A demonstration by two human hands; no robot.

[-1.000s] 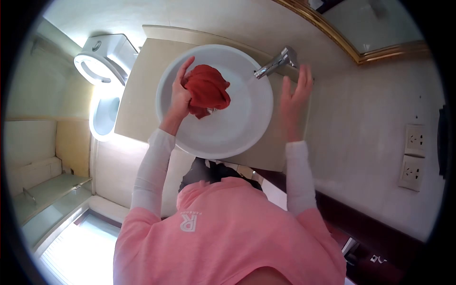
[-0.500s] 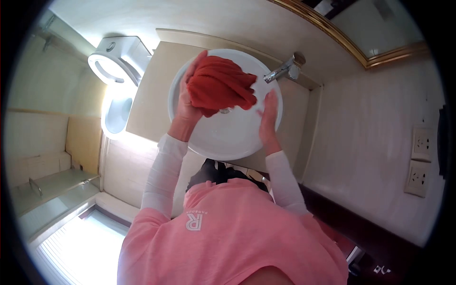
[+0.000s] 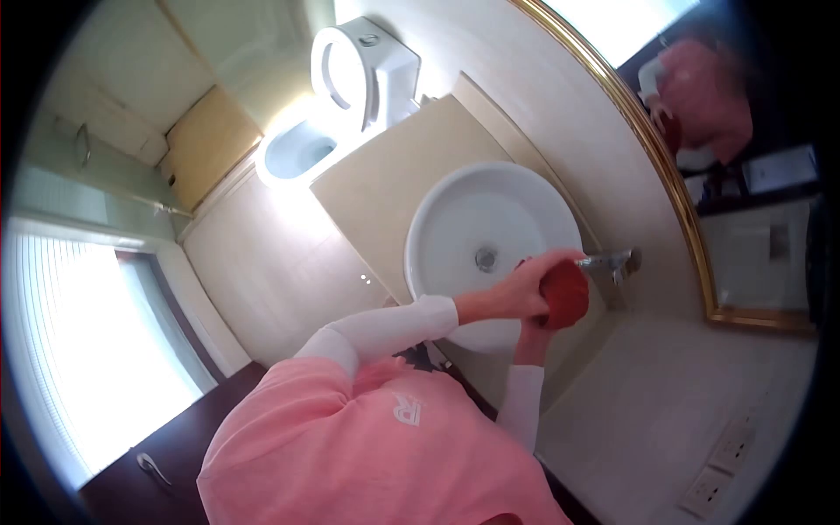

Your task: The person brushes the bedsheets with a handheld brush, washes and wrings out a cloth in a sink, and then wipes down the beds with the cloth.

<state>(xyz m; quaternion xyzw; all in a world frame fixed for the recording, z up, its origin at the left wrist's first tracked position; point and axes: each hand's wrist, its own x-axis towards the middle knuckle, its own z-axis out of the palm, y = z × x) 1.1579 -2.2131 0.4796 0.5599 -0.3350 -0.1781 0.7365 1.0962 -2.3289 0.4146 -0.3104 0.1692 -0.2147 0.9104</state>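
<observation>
A red cloth, bunched into a compact wad, is held over the right rim of the white round basin, close to the chrome faucet. My left hand is wrapped round its left and upper side. From below, my right hand meets the same cloth; its fingers are mostly hidden behind the cloth and the left hand. The metal drain shows at the bottom of the basin.
The basin sits on a beige counter. A white toilet with its lid raised stands beyond the counter's left end. A gold-framed mirror hangs on the wall, and wall sockets are at the lower right.
The cloth has moved from above the basin's middle to its right rim near the faucet. My right hand, apart and open before, now meets it. The view has turned.
</observation>
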